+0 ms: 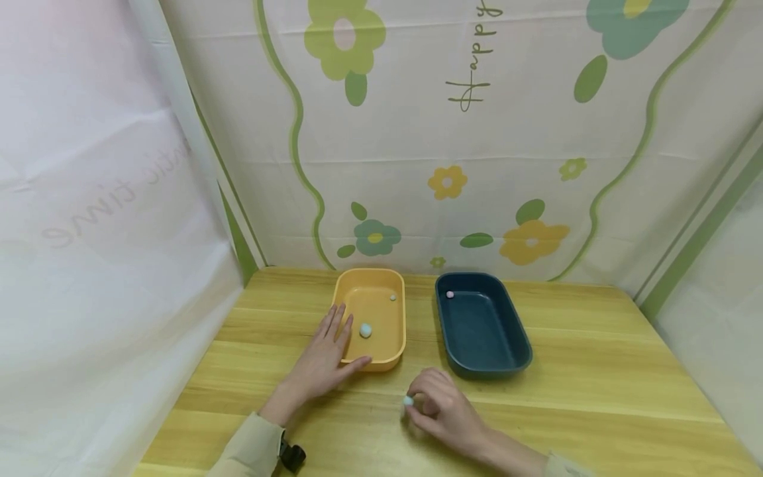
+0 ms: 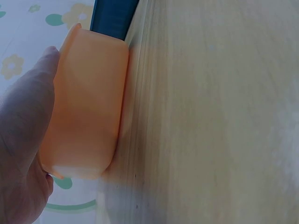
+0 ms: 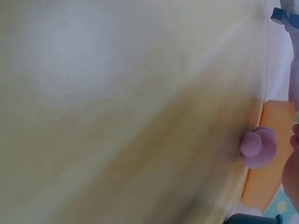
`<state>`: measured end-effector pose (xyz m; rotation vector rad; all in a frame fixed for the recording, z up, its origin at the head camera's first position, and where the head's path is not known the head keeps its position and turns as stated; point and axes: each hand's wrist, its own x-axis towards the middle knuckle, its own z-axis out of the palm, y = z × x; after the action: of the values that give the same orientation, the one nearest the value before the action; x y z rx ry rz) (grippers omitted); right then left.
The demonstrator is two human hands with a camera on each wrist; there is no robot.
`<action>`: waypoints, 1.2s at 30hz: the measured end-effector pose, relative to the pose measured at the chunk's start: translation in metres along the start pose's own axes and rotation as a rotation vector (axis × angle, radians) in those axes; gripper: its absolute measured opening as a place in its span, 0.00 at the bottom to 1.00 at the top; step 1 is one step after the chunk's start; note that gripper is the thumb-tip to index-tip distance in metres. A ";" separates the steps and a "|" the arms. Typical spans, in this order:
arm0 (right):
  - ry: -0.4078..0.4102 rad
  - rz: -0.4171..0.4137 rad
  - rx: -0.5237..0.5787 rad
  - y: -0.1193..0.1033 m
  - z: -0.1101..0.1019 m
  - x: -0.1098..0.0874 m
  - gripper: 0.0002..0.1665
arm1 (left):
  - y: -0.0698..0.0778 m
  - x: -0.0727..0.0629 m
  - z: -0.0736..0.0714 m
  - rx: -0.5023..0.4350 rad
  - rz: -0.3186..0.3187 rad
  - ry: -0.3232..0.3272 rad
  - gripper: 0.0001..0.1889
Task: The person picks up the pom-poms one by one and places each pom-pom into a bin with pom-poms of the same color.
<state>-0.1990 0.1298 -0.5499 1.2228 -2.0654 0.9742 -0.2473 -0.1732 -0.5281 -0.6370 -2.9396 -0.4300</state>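
My right hand (image 1: 447,411) pinches a small light blue ball (image 1: 408,401) between thumb and index finger, just above the wooden table in front of the trays. With fingers spread and fairly straight, my left hand (image 1: 322,361) rests over the left rim of a yellow tray (image 1: 401,331), its thumb at the near edge. Inside that tray lie a larger light blue ball (image 1: 365,330) and a tiny pale ball (image 1: 393,297). The right wrist view shows a rounded pinkish-purple shape (image 3: 259,148) in front of the yellow tray; I cannot tell what it is.
A dark blue tray (image 1: 481,371) stands to the right of the yellow one, with a tiny pink ball (image 1: 450,295) in its far left corner. Behind the wooden table (image 1: 602,384) hangs a white flowered cloth (image 1: 405,132). White cloth also hangs at both sides.
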 end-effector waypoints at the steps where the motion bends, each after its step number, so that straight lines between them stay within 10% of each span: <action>1: 0.004 -0.006 -0.001 0.001 0.000 0.001 0.17 | 0.000 0.000 0.000 -0.001 0.001 0.000 0.54; 36: 0.062 0.171 -0.126 0.054 0.006 0.060 0.14 | -0.001 0.002 -0.001 -0.028 -0.002 -0.014 0.54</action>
<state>-0.2740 0.1128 -0.5249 0.9529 -2.1742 0.9292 -0.2496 -0.1735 -0.5272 -0.6434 -2.9522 -0.4699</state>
